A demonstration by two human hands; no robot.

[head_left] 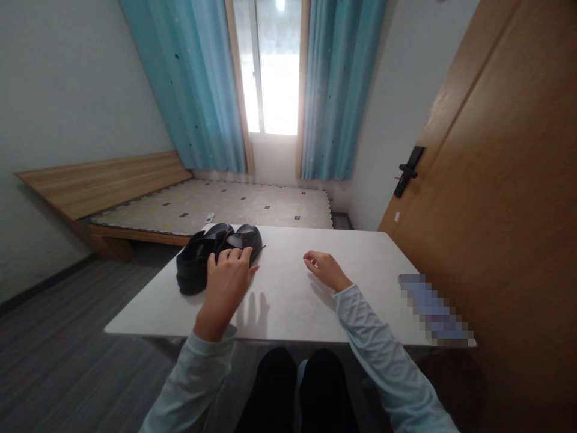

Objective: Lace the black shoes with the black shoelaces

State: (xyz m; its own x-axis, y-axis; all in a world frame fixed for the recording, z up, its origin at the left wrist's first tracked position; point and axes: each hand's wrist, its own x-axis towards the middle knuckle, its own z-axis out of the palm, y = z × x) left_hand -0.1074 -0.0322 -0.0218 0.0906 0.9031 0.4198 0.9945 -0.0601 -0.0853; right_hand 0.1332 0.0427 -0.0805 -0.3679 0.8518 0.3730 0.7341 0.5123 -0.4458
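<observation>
A pair of black shoes stands side by side at the left of the white table point(293, 300), toes pointing away from me. Over the nearer end of the right-hand shoe point(246, 237) is my left hand point(229, 279), fingers spread and thumb out to the side; whether the fingertips touch the shoe I cannot tell. The left-hand shoe point(192, 267) is partly covered by its neighbour and my fingers. Above the middle right of the tabletop, my right hand point(328, 272) is loosely curled and holds nothing, away from the shoes.
A blurred flat bluish item point(433, 310) lies at the table's right edge. Beyond the table is a low bed point(252, 201) with a small white object point(210, 218) on it. A wooden door point(509, 198) stands close on the right. Blue curtains point(202, 90) flank the window.
</observation>
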